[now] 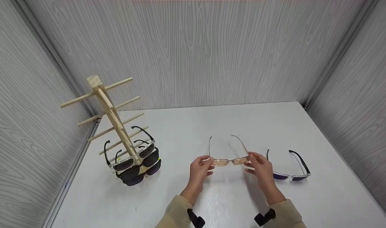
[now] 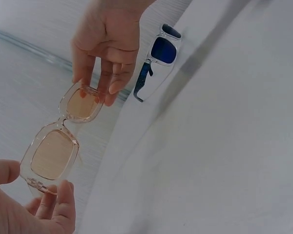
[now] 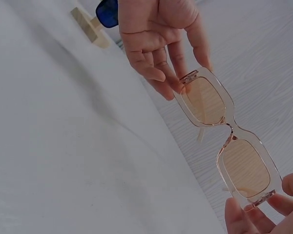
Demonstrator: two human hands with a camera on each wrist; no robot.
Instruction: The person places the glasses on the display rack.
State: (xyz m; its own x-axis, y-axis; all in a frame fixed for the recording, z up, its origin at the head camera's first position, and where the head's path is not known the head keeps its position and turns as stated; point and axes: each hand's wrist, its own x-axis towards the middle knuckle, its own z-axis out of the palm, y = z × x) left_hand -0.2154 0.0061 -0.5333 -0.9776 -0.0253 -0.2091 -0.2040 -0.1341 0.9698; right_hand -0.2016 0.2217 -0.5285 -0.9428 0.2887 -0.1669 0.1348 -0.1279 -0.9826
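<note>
As we look down at the work, our left hand (image 1: 200, 169) pinches one outer end of the amber-lensed glasses (image 1: 221, 162) between thumb and fingers, and our right hand (image 1: 261, 167) pinches the other end the same way. We have the clear-framed pair held up off the table (image 1: 174, 126), roughly midway between both hands, temples unfolded and pointing away from us, lens fronts toward us. Beige sleeves (image 1: 177, 209) run behind the wrists. Just right of the right hand, a pair of blue-lensed sunglasses (image 1: 299, 178) rests on the table, temples open toward the back; the hand covers part of one lens in our head view. Well off to the left we note a wooden rack (image 1: 117, 122) with paired pegs, three dark-lensed sunglasses (image 1: 150, 158) set one above another on its lower part. Behind everything, we record a pale wood-grain panel (image 1: 193, 53).
</note>
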